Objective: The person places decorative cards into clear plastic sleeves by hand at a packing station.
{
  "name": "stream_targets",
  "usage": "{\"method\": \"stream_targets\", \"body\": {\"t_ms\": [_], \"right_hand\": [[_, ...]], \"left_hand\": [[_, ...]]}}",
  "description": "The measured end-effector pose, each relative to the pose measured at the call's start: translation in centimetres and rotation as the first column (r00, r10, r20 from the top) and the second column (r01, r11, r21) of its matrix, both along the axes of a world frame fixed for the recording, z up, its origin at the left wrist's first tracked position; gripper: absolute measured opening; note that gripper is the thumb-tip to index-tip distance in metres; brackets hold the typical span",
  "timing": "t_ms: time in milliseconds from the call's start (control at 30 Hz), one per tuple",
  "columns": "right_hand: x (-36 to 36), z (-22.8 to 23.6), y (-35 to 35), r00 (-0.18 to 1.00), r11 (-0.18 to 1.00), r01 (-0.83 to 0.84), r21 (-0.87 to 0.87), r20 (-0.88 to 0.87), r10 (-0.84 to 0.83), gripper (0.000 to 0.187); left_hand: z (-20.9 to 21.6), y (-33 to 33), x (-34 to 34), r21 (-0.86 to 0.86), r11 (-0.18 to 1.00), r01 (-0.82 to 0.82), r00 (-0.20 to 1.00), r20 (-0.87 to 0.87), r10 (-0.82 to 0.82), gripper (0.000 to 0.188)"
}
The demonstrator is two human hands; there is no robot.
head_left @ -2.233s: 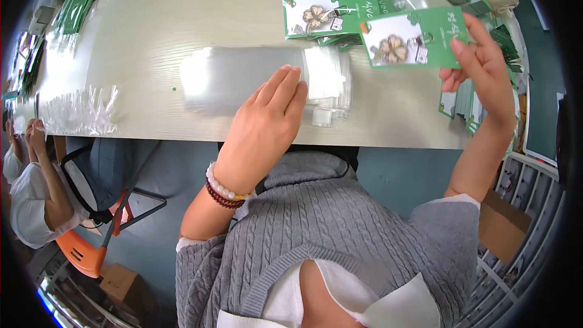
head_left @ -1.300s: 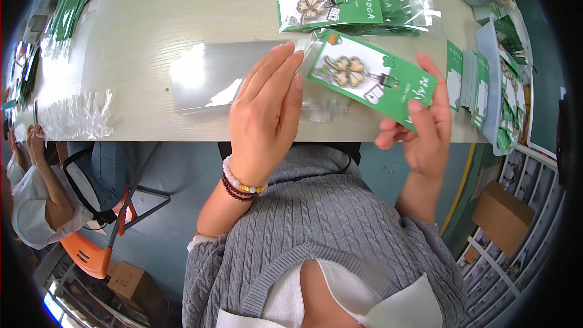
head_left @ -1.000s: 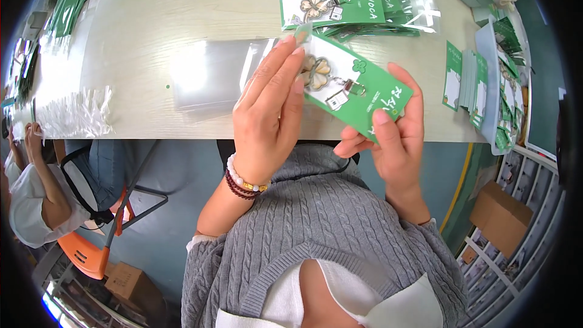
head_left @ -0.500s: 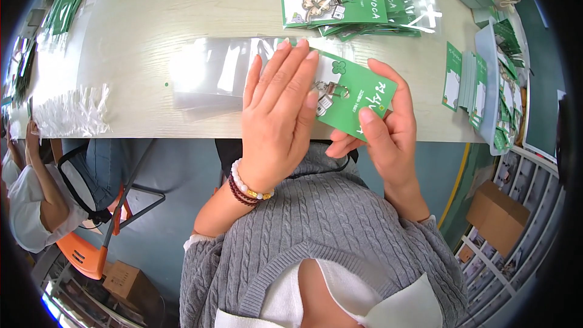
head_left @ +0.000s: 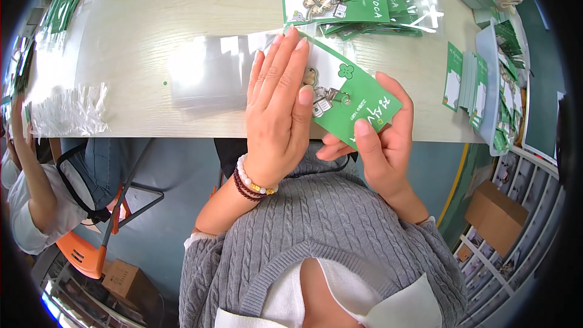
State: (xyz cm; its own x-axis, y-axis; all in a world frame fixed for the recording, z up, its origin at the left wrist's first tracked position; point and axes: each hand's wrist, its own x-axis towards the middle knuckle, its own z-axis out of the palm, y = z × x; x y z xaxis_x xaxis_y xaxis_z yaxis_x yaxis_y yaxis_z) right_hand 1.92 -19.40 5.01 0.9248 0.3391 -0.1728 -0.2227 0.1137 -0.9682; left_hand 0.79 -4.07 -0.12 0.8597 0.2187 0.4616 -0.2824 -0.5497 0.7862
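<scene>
A green-and-white backing card (head_left: 364,95) with a keychain (head_left: 331,95) on it lies tilted before me, its right end lower than its left. My right hand (head_left: 388,152) pinches the green right end, thumb on top and fingers beneath. Flat over the card's left part rests my left hand (head_left: 276,100), fingers straight and together, hiding part of the keychain's charm. Clear plastic bags (head_left: 206,76) spread on the table from under that hand to the left. Just beyond the card is a pile of bagged keychain cards (head_left: 376,0).
At the right, a stack of cards (head_left: 469,82) stands beside a pale blue tray (head_left: 486,42) of green cards. A heap of clear strips (head_left: 70,112) and more bagged green cards (head_left: 68,3) lie left. Another person (head_left: 45,206) sits there by an orange chair (head_left: 79,255).
The card has turned clockwise, its right end dropping toward me, and more of the charm shows. My left hand has shifted slightly, fingertips farther up. The bags stay almost in place.
</scene>
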Motion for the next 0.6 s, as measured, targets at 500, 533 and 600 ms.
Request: {"method": "stream_targets", "body": {"t_ms": [500,533,600], "right_hand": [[2.7,0.8,-2.5,0.965,0.966,-0.257,-0.008,-0.057,0.257,0.052],[2.9,0.7,-2.4,0.963,0.966,-0.26,-0.001,-0.071,0.26,0.053],[3.4,0.7,-2.3,0.962,0.965,-0.26,0.007,-0.085,0.26,0.053]], "left_hand": [[-0.4,0.2,-0.2,0.009,0.999,0.045,0.999,-0.001,-0.045,0.037],[-0.5,0.3,-0.2,0.009,0.999,0.046,0.999,-0.002,-0.046,0.037],[-0.4,0.4,-0.2,0.075,0.995,0.059,0.998,-0.01,-0.059,0.037]]}}
